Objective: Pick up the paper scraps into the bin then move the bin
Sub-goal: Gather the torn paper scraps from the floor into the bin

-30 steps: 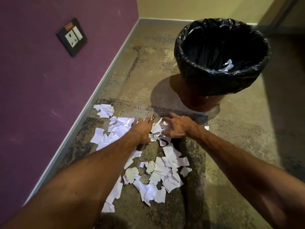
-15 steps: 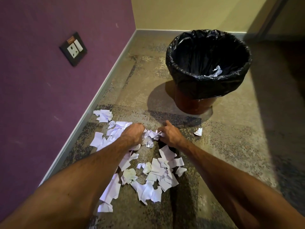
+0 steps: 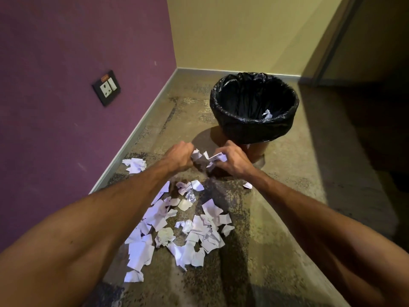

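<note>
Both my hands are raised above the floor with a bunch of white paper scraps between them. My left hand grips the bunch from the left, and my right hand grips it from the right. Just beyond them stands the bin, lined with a black bag, with one white scrap inside. Several more paper scraps lie spread on the floor below my forearms. A small heap lies near the wall, and a single scrap lies to the right.
A purple wall with a socket plate runs along the left. A yellow wall closes the far end. A dark doorway or frame stands at the right. The floor is speckled stone.
My hands have closed on a bunch of scraps and lifted it off the floor toward the bin. The view has tilted up and back from the pile.
</note>
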Demonstrator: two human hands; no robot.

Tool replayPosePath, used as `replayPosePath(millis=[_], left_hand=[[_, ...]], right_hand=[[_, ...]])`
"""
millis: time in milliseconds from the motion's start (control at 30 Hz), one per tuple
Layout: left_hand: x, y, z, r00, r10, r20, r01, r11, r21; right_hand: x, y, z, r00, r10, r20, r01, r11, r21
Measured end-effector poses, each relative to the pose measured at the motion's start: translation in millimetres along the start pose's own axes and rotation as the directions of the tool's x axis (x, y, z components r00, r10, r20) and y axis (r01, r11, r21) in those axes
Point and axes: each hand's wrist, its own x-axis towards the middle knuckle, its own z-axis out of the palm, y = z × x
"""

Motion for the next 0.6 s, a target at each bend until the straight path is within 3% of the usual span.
replayPosePath(millis=[167,267,400,500,600], left_hand=[[9.1,35.8,-53.0,0.981,-0.039,-0.192,0.015,0.992,-0.125],[19.4,62.0,-79.5,0.937,-0.111,-0.331,0.037,0.974,-0.224],[41.2,103.0,-107.2,0.877,-0.107,-0.469,-0.048,0.950,-0.308],[65.9,134.0,-117.1,0.879,-0.104,-0.466,-0.068,0.939,-0.337],[94.5,160.8,-117.4,0.889,-0.097,-0.447,-0.061,0.943,-0.328]], right_hand=[[6.4,-31.2,-71.0,0.984,-0.123,-0.126,0.116,0.991,-0.061],[13.7,-41.9,-118.2,0.960,-0.120,-0.251,0.112,0.993,-0.047],[24.1,-35.0,-171.6,0.930,-0.035,-0.366,0.038,0.999,0.003],[33.6,-14.4,-193.5,0.918,0.055,-0.393,-0.039,0.998,0.047],[46.9,10.2,-201.9,0.899,0.217,-0.380,-0.211,0.976,0.057]])
